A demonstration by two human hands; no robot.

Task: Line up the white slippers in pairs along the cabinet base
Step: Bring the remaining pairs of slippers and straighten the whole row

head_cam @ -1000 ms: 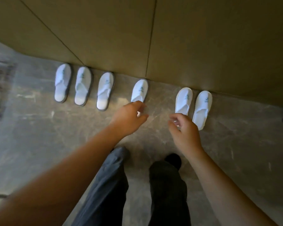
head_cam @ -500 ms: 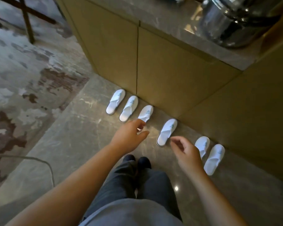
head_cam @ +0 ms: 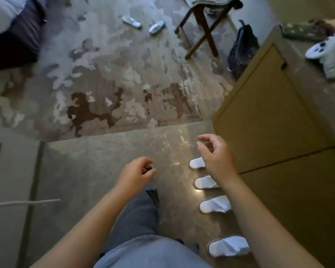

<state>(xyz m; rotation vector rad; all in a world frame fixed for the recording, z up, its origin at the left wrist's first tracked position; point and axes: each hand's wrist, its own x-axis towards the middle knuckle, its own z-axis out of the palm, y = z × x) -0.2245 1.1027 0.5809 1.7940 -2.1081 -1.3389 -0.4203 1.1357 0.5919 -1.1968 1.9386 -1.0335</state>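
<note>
Your view is dim and soft all over, with motion blur smearing the edges. A pale glare streaks the polished floor [head_cam: 174, 149] ahead of you. Wide-angle distortion bends the cabinet [head_cam: 275, 117] lines near the corners.

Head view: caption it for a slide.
Both hands, left and right, hang empty beside four slippers lined along the cabinet.

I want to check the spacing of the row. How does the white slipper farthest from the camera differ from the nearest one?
The farthest slipper is mostly hidden behind the right hand; the nearest slipper shows far more of itself beside the forearm. The farthest slipper has a neighbour close by; the nearest slipper sits after a wider gap. Both are white and lie on the floor along the cabinet base.
</note>
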